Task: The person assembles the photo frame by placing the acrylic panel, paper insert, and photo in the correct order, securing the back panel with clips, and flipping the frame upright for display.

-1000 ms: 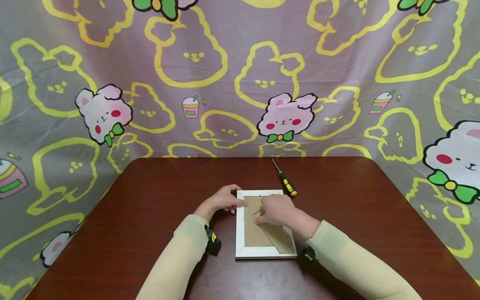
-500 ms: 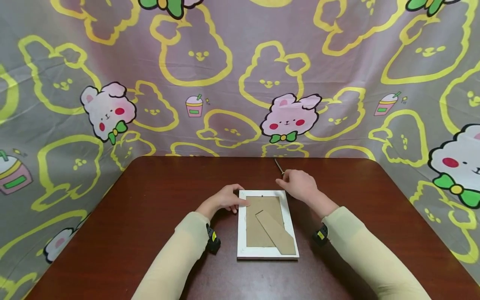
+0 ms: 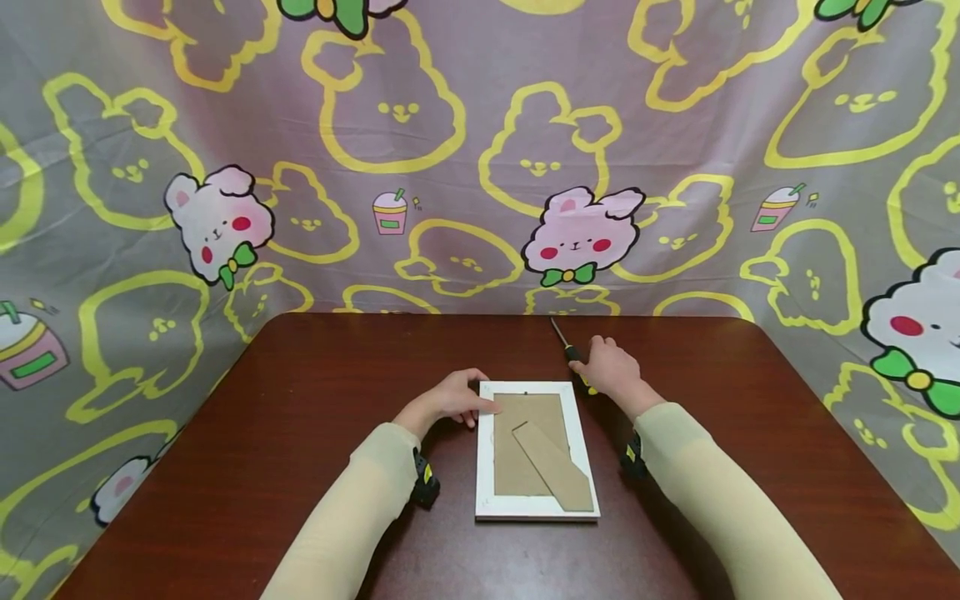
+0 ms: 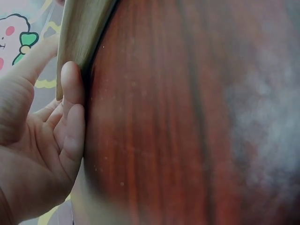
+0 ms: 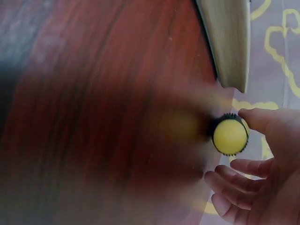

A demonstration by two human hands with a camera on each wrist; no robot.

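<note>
The frame (image 3: 536, 451) lies flat on the desk (image 3: 360, 358), its back upward: a white border around a brown board (image 3: 514, 479), with a slanting brown stand (image 3: 562, 477) that reaches over the border at the near right corner.

The left hand (image 3: 448, 398) holds the frame at its left edge, close to the far left corner. The thumb lies across the top of the border, while the bent fingers sit against the outer side. From the left wrist, that side looks pale and wood-grained, with two fingertips right up against it.

The right hand (image 3: 611, 367) is just beyond the frame's far right corner, at the handle of the screwdriver (image 3: 573, 355). Its grasp is loose and unclosed: in the right wrist view the thumb is at the rim of the round yellow end (image 5: 229, 137), and the fingers curve below, spaced apart, with a gap to the handle. Whether the thumb actually touches cannot be told.

The screwdriver lies on the desk beside that corner of the frame, its shaft pointing away past the frame's far edge. Beyond the frame, a patterned cloth (image 3: 427, 125) hangs behind the desk.
</note>
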